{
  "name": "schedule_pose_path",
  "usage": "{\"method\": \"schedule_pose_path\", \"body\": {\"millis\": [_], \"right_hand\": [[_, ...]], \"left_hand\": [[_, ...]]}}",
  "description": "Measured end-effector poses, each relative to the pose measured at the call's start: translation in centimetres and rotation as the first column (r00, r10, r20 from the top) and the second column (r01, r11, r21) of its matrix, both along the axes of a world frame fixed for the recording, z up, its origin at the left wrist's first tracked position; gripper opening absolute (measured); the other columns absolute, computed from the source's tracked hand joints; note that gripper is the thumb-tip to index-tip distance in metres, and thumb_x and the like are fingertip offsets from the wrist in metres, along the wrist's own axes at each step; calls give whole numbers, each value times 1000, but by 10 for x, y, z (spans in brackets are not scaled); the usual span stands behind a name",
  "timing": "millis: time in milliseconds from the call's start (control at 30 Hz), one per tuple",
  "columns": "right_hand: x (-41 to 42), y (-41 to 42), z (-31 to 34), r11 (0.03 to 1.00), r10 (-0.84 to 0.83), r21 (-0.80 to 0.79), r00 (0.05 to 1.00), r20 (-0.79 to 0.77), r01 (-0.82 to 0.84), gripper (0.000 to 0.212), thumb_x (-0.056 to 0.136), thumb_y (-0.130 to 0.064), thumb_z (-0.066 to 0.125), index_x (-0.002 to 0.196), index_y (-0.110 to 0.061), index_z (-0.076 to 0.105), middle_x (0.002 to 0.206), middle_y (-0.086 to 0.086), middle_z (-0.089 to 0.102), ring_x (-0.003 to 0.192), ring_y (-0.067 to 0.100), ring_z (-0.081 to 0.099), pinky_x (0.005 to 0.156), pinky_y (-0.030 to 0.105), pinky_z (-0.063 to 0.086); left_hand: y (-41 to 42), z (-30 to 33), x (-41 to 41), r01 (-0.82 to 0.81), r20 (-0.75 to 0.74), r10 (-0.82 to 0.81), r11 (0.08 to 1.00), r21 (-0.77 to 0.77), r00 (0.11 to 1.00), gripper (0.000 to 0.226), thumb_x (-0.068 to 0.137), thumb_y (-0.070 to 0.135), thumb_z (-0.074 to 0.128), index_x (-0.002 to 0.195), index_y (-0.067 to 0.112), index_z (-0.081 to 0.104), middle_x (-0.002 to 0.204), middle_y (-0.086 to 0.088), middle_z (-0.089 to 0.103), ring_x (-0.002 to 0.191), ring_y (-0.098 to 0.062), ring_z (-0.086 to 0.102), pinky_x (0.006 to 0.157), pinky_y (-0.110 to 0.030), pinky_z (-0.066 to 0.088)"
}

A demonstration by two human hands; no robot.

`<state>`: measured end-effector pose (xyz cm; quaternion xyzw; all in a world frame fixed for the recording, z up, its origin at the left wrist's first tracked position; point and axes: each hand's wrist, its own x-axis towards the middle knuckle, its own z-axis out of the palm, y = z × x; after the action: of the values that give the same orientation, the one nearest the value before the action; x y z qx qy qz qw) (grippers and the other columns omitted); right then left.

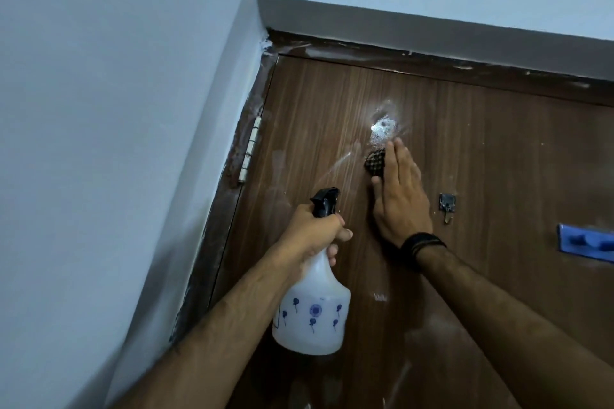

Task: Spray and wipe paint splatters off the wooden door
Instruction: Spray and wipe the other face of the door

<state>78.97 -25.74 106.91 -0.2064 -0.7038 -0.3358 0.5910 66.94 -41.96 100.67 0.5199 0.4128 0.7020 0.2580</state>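
Pale blue walls are framing the wooden door [332,103], which is carrying a wet paint splatter [382,129]. The left hand [315,232] is gripping the light, likely slippery spray bottle [312,309] by its neck; the right hand [398,196], fingers straight, is pressing a soft scrubber [375,161] just below the splatter.

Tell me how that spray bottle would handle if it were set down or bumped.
The spray bottle looks translucent and mostly empty, so probably light. Its body is wide below a narrow neck, so it should stand steadily. The left hand wraps the neck, which suggests an easy hold, though wet plastic may slip.
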Motion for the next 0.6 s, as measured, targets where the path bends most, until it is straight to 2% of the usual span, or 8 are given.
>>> {"method": "schedule_pose_path", "body": {"millis": [100,200,333,467,600], "right_hand": [[-5,-4,-42,1000,-11,15,997,76,10,63,105,-28,35,159,-11,6,167,9,1,154,21,2,124,41,9],[-5,-3,-58,1000,11,21,990,143,-14,63,104,-21,39,159,-13,9,167,7,7,153,19,7,124,41,16],[-15,-9,-10,1000,14,-3,1000,-10,-14,60,104,-17,40,158,-10,14,165,11,13,152,24,15,123,42,19],[-24,-12,36,999,10,-49,993,-121,-16,58,104,-20,35,157,-10,16,164,12,17,151,26,16,122,48,20],[-27,-7,36,1000,-22,-10,990,-136,21,56,104,-24,31,156,-10,16,163,12,18,150,27,18,123,46,20]], "left_hand": [[3,-8,-2,46,31,-46,999,-6,998,15,87,-4,65,89,11,62,57,2,60,41,-9,45,43,-25,43],[3,-9,-3,62,37,-61,998,-24,997,16,86,-6,64,86,10,62,62,-1,58,42,-9,45,44,-25,43],[0,4,-8,44,-16,-44,999,-21,999,15,87,-5,63,91,9,61,73,-6,58,42,-8,45,44,-25,43],[-8,26,-16,10,-73,-9,1000,14,997,15,87,-7,61,88,9,60,85,-10,63,40,-8,43,46,-24,43],[-6,29,-22,-11,-57,12,1000,27,998,14,88,-6,59,84,7,60,68,-4,59,40,-9,43,46,-24,43]]}}
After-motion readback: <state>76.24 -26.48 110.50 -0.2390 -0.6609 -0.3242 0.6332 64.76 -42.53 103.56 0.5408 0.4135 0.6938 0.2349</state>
